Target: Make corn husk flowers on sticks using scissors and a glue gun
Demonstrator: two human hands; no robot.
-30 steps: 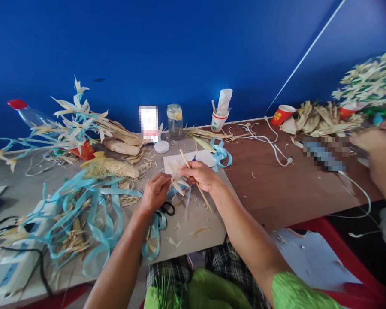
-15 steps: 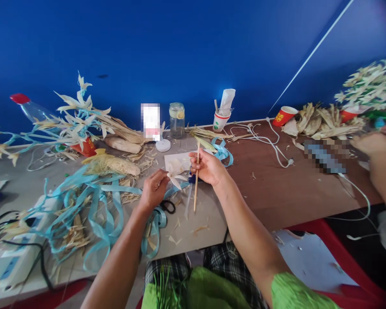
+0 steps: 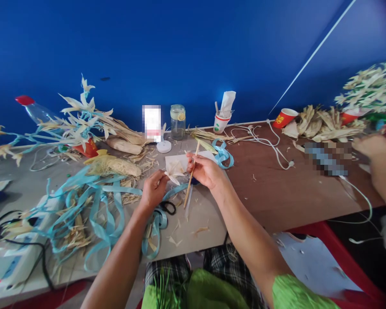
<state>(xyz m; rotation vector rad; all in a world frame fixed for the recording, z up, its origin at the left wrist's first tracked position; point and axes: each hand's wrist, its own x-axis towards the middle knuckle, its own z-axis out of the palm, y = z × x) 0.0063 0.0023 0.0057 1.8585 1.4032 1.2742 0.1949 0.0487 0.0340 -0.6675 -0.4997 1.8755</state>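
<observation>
My left hand (image 3: 155, 185) is closed, pinching a pale corn-husk flower (image 3: 175, 172) by its base, petals pointing right. My right hand (image 3: 206, 169) is closed around a thin wooden stick (image 3: 189, 185), which slants with its lower end to the left. The stick is beside the flower; whether they touch I cannot tell. Behind the hands lies a white sheet (image 3: 171, 160). Light blue ribbon (image 3: 161, 218) curls on the table below my left hand, next to a black loop (image 3: 170, 208).
Blue ribbons (image 3: 106, 221) and husk scraps cover the left side, near a husk-flower branch (image 3: 80, 105). A glass jar (image 3: 178, 124), a paper cup (image 3: 221, 122) and white cables (image 3: 263, 141) stand or lie at the back. Another person's hand (image 3: 368, 148) is at far right.
The stick has tilted from nearly upright, its lower end swinging left. My left hand has turned the flower slightly, so its petals show more. The view has shifted a little.
</observation>
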